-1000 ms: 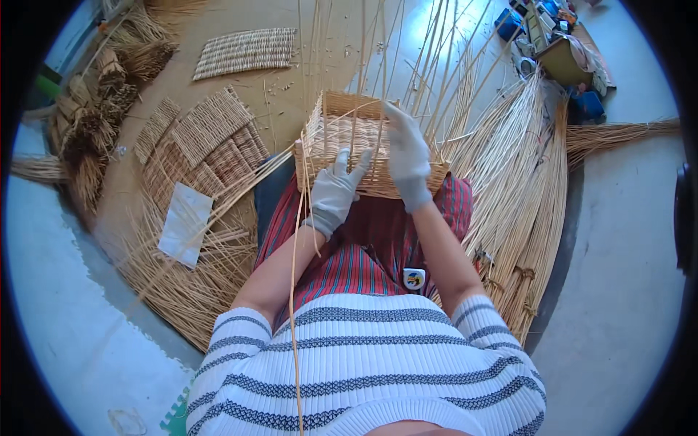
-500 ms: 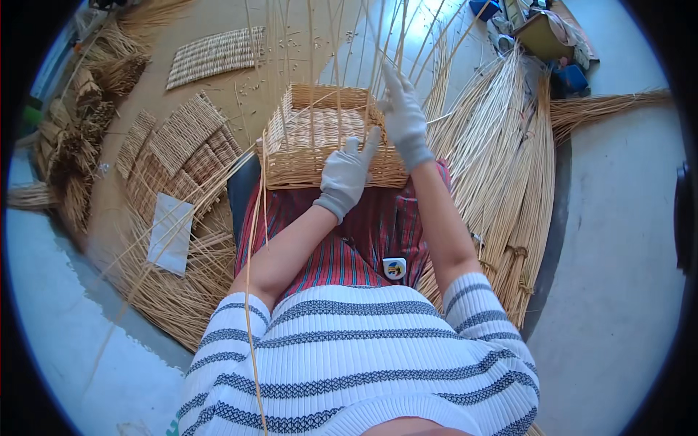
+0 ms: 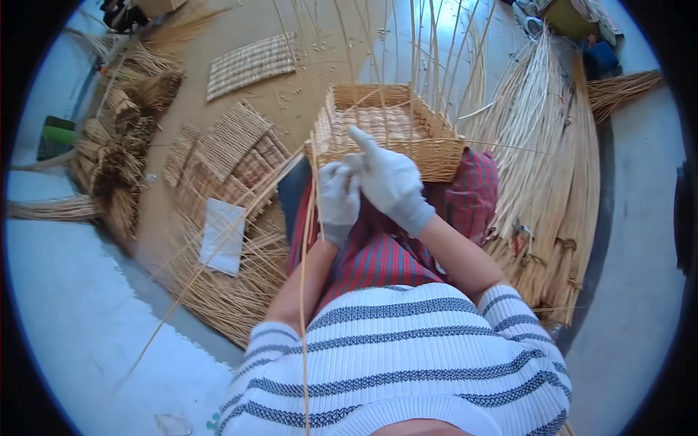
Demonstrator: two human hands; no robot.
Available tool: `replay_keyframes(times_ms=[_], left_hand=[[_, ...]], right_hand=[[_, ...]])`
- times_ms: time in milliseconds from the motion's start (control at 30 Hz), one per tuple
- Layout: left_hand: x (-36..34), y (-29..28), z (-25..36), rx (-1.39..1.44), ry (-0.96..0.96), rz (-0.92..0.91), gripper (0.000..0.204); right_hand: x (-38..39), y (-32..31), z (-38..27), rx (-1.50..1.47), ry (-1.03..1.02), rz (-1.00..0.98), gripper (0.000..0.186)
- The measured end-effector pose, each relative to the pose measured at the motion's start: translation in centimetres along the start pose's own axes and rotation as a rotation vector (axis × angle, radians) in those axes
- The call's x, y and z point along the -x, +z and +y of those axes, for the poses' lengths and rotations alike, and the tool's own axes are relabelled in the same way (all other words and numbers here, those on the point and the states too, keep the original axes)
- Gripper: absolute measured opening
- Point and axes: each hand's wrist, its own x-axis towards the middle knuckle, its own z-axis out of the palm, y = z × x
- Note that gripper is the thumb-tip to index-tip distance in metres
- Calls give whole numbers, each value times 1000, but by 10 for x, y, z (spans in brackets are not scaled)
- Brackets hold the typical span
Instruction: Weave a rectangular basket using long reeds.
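The woven basket (image 3: 440, 161) sits across the red striped cloth (image 3: 476, 190) on the lap, near edge toward the body. Just outside that edge, left of its middle, the gloved left hand (image 3: 339, 202) and right hand (image 3: 392, 180) meet. The right has one digit stretched over the basket's rim; the left's fingers are curled, though I cannot tell whether either hand pinches a strand. Stakes (image 3: 413, 43) rise beyond the basket. Floor (image 3: 302, 120) separates its far-left corner from a mat (image 3: 251, 65); loose straw (image 3: 542, 182) narrows the room to its right.
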Motion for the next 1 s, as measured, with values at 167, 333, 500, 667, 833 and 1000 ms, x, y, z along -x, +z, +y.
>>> replay_keyframes(times_ms=[167,333,500,667,833,1000], left_hand=[[-11,-55,-33,-505,-105,-50,75],[-25,-61,-26,-519,-102,-134,76],[-26,-65,-15,-350,-59,-109,72],[-30,-62,-15,-264,-235,-188,65],[-35,-58,-26,-406,-244,-246,73],[-37,-59,-37,-496,-263,-284,73]], right_hand=[[-90,29,-47,-38,297,-236,91],[-128,82,-17,-448,626,3,115],[-113,111,-26,-581,539,405,108],[-119,94,-26,-897,216,258,42],[-124,75,-22,-632,108,2,50],[-84,65,-21,-576,-231,531,38]])
